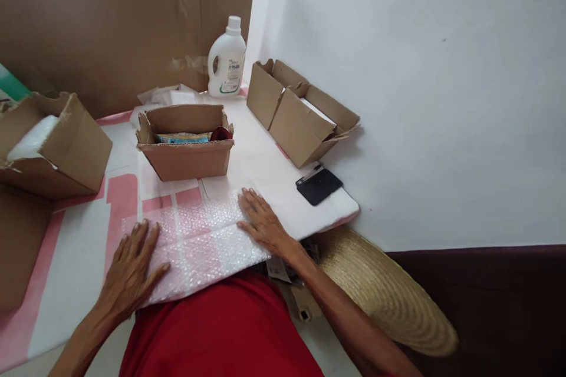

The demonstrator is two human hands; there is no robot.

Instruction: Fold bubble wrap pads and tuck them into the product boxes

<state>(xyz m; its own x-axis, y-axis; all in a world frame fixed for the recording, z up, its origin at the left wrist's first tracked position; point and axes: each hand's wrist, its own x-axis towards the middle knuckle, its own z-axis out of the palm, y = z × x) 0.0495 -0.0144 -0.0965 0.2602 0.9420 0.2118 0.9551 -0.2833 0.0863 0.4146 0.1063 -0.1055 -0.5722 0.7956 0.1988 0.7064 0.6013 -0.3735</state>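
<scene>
Bubble wrap [198,247] lying flat along the near edge of the table [260,168]. My left hand [130,268] rests palm down on its left side, my right hand [263,224] on its right, both grips released. Just beyond stands an open cardboard box [194,162].

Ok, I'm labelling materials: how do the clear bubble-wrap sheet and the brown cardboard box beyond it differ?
The clear bubble-wrap sheet lies flat; the open brown cardboard box stands upright. The sheet is transparent, the box opaque. The left hand and right hand touch the sheet; neither touches the box. Sheet and box both rest on the pink-and-white tabletop.
</scene>
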